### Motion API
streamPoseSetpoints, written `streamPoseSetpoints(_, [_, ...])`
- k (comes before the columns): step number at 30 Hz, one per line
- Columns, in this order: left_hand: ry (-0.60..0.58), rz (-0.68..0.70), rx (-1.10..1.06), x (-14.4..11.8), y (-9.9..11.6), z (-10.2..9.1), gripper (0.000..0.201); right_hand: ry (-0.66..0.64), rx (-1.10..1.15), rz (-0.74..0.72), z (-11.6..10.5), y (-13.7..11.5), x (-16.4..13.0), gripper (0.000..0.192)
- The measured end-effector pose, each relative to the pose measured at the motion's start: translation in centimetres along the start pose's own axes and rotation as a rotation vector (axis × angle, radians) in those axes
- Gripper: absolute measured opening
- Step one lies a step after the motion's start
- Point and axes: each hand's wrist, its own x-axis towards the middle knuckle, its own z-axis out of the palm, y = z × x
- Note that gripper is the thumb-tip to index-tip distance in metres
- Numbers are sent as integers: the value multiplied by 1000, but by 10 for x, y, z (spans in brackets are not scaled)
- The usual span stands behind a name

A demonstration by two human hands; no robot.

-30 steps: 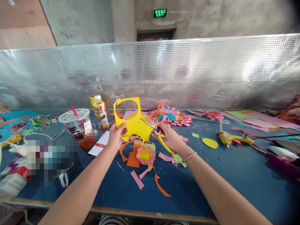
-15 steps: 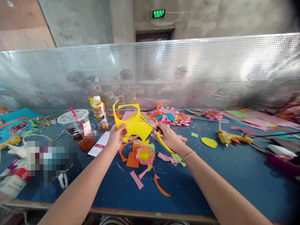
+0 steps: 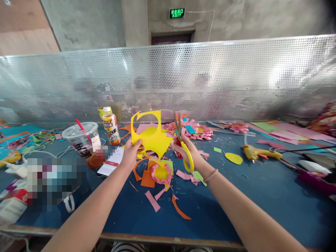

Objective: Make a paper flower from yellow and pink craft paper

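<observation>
My left hand [image 3: 133,151] is closed on a yellow sheet of paper [image 3: 151,140] with a large round opening cut in it. In my right hand [image 3: 189,151] is a pair of scissors [image 3: 188,154] with yellow and red handles, blades pointing up and slightly parted. The blades stand apart from the sheet, to its right. Below the sheet on the table lies a pink paper flower [image 3: 162,173] with a yellow centre, among orange and pink scraps. Larger pink paper flowers [image 3: 194,130] lie behind the scissors.
On the left stand a lidded drink cup [image 3: 81,138], a juice bottle [image 3: 110,127] and a phone [image 3: 111,162]. To the right are a yellow oval [image 3: 234,158], a yellow glue gun [image 3: 258,154] and coloured sheets [image 3: 280,133]. A perforated metal screen [image 3: 168,63] lines the table's back.
The scissors have swung from pointing left at the yellow sheet to pointing upward, away from it. The sheet has shifted slightly right and turned in my left hand.
</observation>
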Motion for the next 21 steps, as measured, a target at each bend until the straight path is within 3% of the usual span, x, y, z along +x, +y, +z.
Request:
streamPoseSetpoints(5, [-35, 26, 129, -5, -3, 2, 35, 24, 244, 55, 6, -2, -1, 29])
streamPoseSetpoints(14, [-16, 85, 287, -9, -3, 3, 32, 40, 94, -79, 7, -5, -3, 23])
streamPoseSetpoints(21, [8, 167, 401, -10, -7, 3, 24, -9, -87, -104, 4, 8, -3, 25])
